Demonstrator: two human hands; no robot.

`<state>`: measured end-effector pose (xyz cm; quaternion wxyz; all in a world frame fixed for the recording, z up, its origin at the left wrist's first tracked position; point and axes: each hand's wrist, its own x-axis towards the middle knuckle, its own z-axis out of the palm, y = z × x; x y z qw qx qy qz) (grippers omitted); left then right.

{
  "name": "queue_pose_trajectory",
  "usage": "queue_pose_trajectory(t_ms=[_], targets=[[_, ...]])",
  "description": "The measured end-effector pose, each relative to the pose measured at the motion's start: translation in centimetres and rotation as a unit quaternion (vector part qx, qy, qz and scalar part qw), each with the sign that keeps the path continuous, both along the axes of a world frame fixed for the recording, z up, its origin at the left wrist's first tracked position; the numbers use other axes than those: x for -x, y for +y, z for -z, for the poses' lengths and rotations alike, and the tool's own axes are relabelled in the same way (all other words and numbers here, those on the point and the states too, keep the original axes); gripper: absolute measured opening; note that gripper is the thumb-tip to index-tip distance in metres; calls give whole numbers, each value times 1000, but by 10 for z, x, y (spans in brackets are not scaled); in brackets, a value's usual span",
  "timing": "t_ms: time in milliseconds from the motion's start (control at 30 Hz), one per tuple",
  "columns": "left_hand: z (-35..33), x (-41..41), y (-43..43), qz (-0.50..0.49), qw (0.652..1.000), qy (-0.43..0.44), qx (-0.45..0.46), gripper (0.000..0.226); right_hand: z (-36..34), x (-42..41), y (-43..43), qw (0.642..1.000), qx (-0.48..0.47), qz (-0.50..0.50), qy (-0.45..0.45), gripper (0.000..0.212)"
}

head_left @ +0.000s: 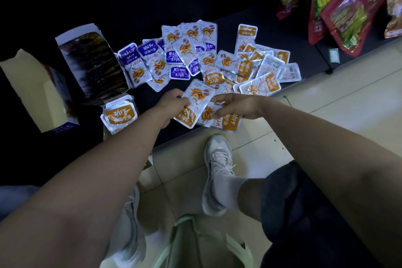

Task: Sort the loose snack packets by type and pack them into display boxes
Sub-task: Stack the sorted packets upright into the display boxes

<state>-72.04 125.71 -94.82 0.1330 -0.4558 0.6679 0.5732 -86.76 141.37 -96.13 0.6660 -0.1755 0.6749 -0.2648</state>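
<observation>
White sneaker (218, 165); red bags (341, 13), perhaps snacks

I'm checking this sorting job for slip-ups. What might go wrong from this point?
The left hand and right hand hold a loose fan of orange packets over the dark surface's edge; one might slip to the tiled floor. The purple packets and the orange pile overlap in the middle, so a purple one might get picked up with the orange.
</observation>
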Motion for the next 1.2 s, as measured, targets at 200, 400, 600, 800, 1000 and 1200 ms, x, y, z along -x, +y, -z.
queue_pose_trajectory(t_ms=[200,400,600,800,1000,1200], targets=[[1,-3,2,-25,998,32,-44,25,-2,5,-1,994,30,103,5,57],[0,-2,-4,-109,992,33,-52,31,-3,12,3,951,17,308,-9,13],[-3,-1,7,14,998,-4,-65,23,5,5,-1,969,10,247,5,8],[4,2,15,2,996,-9,-91,26,1,-5,-12,963,39,261,-53,13],[15,8,19,-27,999,-1,-40,26,12,25,-4,929,1,143,341,26],[28,23,26,-44,999,6,-27,26,34,60,17,830,-111,-106,536,55]])
